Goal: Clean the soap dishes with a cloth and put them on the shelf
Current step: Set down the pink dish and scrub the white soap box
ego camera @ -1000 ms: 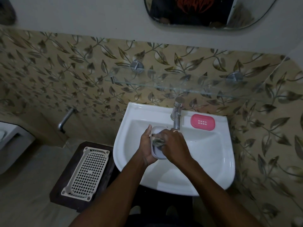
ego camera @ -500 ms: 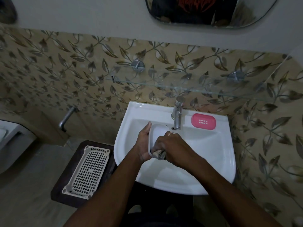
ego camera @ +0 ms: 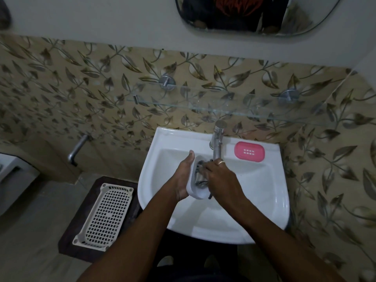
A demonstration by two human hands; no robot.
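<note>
Currently, the white soap dish is held over the bowl of the sink, tilted on its long edge with the open side facing right. The left hand grips it from the left; the thumb lies along the upper rim, and the other fingers are hidden behind the dish. The right hand is curled against the open side, its fingers bunching a dark cloth and pressing it into the hollow of the dish. How much of the cloth lies inside cannot be determined; only creased folds and a short end at the lower rim are visible. The tap stands just behind the right hand, its spout close above the knuckles. The pink soap dish lies flat on the back ledge of the sink, right of the tap and apart from both hands. The glass shelf runs along the tiled wall above the sink and is transparent, so its front edge is hard to trace. To the left of the sink, a pale perforated basket rests on a dark stool. The mirror is cut off by the top edge of the view, and both forearms are cut off at the bottom edge.
</note>
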